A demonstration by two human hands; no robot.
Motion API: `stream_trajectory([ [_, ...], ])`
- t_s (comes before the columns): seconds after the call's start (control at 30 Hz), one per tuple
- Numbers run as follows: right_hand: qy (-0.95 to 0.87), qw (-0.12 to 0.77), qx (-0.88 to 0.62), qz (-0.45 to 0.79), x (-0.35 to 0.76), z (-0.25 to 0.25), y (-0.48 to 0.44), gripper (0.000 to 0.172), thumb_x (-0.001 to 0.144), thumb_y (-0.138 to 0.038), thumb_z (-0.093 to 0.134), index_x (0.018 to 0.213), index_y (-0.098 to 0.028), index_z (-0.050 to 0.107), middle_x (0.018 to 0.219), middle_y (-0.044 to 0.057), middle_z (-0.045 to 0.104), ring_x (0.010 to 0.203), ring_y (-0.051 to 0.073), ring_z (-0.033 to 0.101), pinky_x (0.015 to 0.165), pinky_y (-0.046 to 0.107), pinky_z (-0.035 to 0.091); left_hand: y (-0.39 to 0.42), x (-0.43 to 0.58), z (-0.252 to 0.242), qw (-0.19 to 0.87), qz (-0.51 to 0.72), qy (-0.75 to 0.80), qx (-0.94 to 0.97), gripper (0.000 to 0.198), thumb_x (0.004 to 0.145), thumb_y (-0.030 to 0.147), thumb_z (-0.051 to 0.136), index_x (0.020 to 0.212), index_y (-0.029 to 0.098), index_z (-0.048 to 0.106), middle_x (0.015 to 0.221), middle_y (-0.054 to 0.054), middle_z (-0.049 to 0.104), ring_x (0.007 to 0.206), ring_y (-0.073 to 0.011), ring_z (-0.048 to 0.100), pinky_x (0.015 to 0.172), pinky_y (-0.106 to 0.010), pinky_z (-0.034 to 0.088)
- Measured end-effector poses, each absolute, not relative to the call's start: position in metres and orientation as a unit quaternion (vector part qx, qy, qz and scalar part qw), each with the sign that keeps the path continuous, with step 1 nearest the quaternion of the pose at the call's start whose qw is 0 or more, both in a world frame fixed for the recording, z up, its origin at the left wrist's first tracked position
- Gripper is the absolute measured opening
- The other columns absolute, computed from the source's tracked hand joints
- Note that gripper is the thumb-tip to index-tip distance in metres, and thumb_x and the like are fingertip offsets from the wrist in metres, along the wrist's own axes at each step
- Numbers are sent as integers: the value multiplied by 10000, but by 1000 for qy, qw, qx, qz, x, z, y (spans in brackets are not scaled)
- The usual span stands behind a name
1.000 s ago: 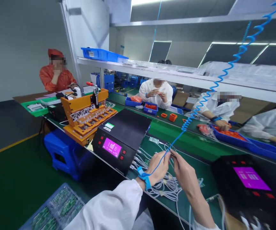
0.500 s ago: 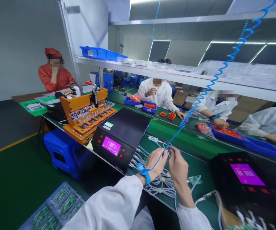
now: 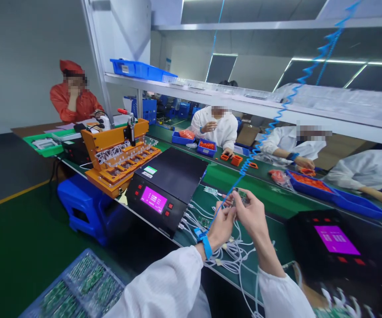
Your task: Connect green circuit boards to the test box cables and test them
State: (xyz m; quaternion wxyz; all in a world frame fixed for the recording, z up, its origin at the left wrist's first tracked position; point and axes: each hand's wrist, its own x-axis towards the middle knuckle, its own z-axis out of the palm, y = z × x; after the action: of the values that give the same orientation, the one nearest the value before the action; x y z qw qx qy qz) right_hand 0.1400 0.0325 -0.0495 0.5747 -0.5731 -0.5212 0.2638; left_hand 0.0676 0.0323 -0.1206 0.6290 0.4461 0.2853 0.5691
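Note:
My left hand (image 3: 222,224), with a blue wrist strap (image 3: 206,245), is closed on something small at its fingertips that I cannot make out, perhaps a cable end. Just right of it, my right hand (image 3: 251,213) pinches a small green circuit board (image 3: 240,194). The hands nearly touch. White cables (image 3: 232,256) lie coiled on the green bench beneath them. Left of my left hand, another circuit board (image 3: 204,222) rests among the cables, and one more board (image 3: 212,191) lies behind. A blue coiled cord (image 3: 260,143) runs down to the wrist strap.
A black tester (image 3: 169,190) with a magenta screen stands left, an orange fixture (image 3: 121,163) beyond it. Another black tester (image 3: 337,238) sits right. A tray of boards (image 3: 78,282) is at lower left. Co-workers sit across the belt behind blue bins (image 3: 207,149).
My right hand has turned and risen slightly, and a green board now shows in its fingers. My left hand has shifted slightly down. A board among the cables at left has come into view.

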Motion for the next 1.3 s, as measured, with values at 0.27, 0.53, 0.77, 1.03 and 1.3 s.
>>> stream_trajectory([
  [0.27, -522, 464, -505, 507, 159, -49, 43, 547, 743, -695, 808, 863, -204, 598, 662, -12, 667, 343, 99, 480, 270, 228, 363, 31, 65, -132, 666, 566, 236, 425, 611, 799, 726, 722, 987, 160, 590, 710, -16, 672, 610, -141, 620, 644, -284, 515],
  [0.53, -464, 542, -376, 591, 155, -58, 60, 653, 743, -574, 891, 613, -223, 356, 542, -118, 243, 467, 30, 205, 385, 160, 249, 30, 58, -142, 659, 525, 267, 469, 565, 774, 718, 733, 812, 158, 663, 709, -53, 709, 646, -171, 673, 694, -306, 551],
  [0.77, -385, 595, -445, 548, 166, -66, 77, 777, 599, -516, 985, 618, -252, 255, 495, -152, 181, 442, 22, 111, 329, 171, 156, 24, 63, -139, 660, 521, 282, 463, 571, 788, 720, 723, 816, 151, 685, 695, -54, 700, 624, -178, 685, 653, -304, 562],
  [1.03, -392, 588, -457, 540, 177, -70, 90, 753, 673, -579, 925, 608, -261, 246, 483, -148, 176, 440, 35, 97, 316, 160, 192, 33, 71, -128, 647, 519, 306, 467, 569, 803, 708, 731, 808, 140, 701, 705, -76, 722, 620, -188, 712, 637, -304, 588],
  [1.3, -413, 625, -516, 415, 223, -45, 112, 767, 803, -685, 777, 654, -266, 151, 490, -160, 65, 418, 55, 89, 333, 175, 181, 20, 71, -142, 658, 476, 315, 491, 520, 853, 651, 714, 794, 134, 686, 727, -107, 743, 652, -202, 738, 663, -320, 598],
])
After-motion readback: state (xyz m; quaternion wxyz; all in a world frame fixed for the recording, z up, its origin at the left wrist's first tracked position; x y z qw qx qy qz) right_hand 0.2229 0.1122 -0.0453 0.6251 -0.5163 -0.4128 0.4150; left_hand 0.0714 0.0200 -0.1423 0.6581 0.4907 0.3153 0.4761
